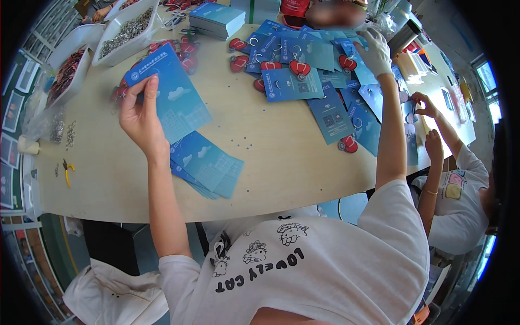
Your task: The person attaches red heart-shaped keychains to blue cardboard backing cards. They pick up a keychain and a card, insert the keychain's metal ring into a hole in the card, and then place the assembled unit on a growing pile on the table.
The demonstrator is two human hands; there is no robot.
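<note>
My left hand point(142, 116) pinches a blue card point(170, 89) by its left edge between thumb and fingers, holding it up over the table. Just below that card lies a small fanned stack of similar blue cards point(206, 165). My right hand point(375, 54), in a white glove, reaches to the far right above a heap of blue cards point(314, 54). Its fingers are spread, and nothing shows in them. Many cards in the heap carry red keychains point(299, 68) with silver rings; one red keychain point(348, 144) hangs at the heap's near edge.
Far left stand white bins of metal rings point(127, 32) and dark red pieces point(67, 78). Yellow-handled pliers point(68, 173) lie near the left edge. A tall card stack point(216, 20) stands at the back. At right, another person's hands point(428, 105) handle cards beside my right arm.
</note>
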